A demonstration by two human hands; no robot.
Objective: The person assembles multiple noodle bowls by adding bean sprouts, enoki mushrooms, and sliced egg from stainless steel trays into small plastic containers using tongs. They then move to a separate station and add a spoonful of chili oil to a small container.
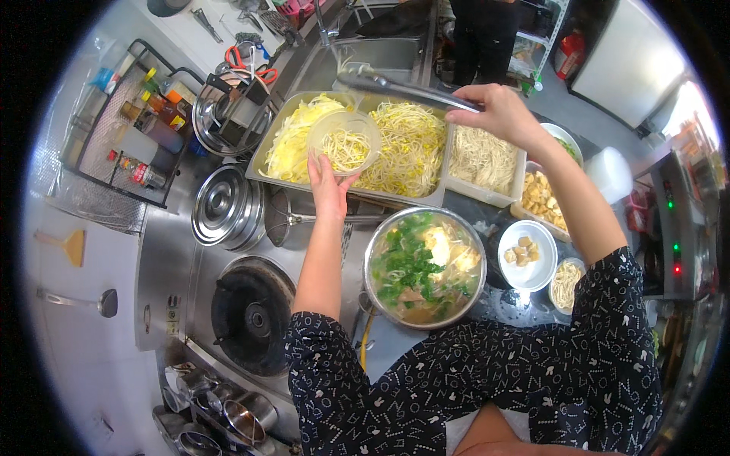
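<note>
My left hand (329, 190) grips a round, clear plastic bowl (313, 135) with some bean sprouts (344, 148) in it. It is held over a metal tray (262, 171) of sliced pale cabbage and yellow-tipped sprouts (411, 144). In my right hand (498, 114) is a pair of metal tongs (411, 90), pointing left above the tray. A few strands seem to hang at the blurred tong tips. Nearer to me stands a large metal bowl (368, 283) of soup with chopped greens, egg and noodles.
Tubs of white shreds (479, 163) and tofu cubes (544, 199) stand right of the tray. White bowls (532, 273) sit nearer. On the left are a wok burner (255, 319), stacked steel lids (220, 205) and a bottle rack (99, 171). A person in dark trousers (487, 38) stands beyond the sink (380, 57).
</note>
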